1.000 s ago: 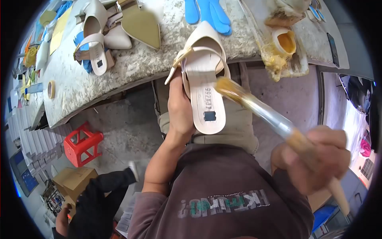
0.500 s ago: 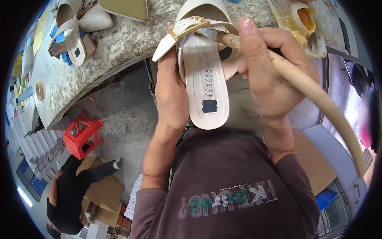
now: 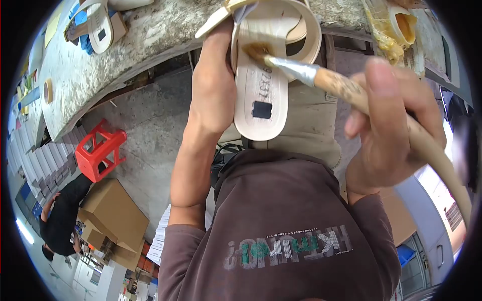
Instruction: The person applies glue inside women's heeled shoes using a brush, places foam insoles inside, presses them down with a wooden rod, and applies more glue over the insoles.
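Note:
A pale sandal (image 3: 261, 128) with a printed size number and a black square on its insole is held up in front of my body. My left hand (image 3: 213, 85) is wrapped round the sandal's left side, the fingertips hidden behind its strap. In my right hand (image 3: 396, 120) is a paintbrush (image 3: 296, 70) with a long, thick, curved handle and a metal collar. Its brown bristles lie over the middle of the insole, near the printed number; touching or just above it, I cannot tell. A buckle strap crosses the sandal at the top of the view.
A worn, stained workbench (image 3: 150, 45) runs along the top. On it lie another sandal (image 3: 100, 30), a roll of tape (image 3: 48, 91) and a glue-crusted yellow container (image 3: 401, 30). A red stool (image 3: 98, 150), a cardboard box (image 3: 118, 215) and a person (image 3: 63, 220) are on the left.
The brush has come out from under the strap, down onto the open insole, as my right hand moved right and down. The sandal sits slightly higher in view. The person at left has shifted.

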`<move>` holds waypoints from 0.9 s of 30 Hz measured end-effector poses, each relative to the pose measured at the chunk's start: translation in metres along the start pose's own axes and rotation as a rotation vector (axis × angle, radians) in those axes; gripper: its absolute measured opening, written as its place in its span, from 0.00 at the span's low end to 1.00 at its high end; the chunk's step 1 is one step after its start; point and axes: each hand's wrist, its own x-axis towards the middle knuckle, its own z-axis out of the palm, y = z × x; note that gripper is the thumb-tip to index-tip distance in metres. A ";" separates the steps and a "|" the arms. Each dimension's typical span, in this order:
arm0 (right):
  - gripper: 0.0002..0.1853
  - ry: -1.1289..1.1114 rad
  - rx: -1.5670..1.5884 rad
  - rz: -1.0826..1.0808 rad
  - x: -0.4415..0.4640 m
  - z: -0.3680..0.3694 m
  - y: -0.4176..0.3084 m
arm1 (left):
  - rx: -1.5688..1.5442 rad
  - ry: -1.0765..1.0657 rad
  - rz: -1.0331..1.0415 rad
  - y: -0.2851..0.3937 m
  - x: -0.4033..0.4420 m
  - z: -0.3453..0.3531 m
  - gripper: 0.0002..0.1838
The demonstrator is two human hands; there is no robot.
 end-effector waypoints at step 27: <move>0.17 -0.809 0.090 -0.401 0.075 -0.029 -0.007 | -0.314 0.057 -0.142 0.029 -0.004 0.013 0.15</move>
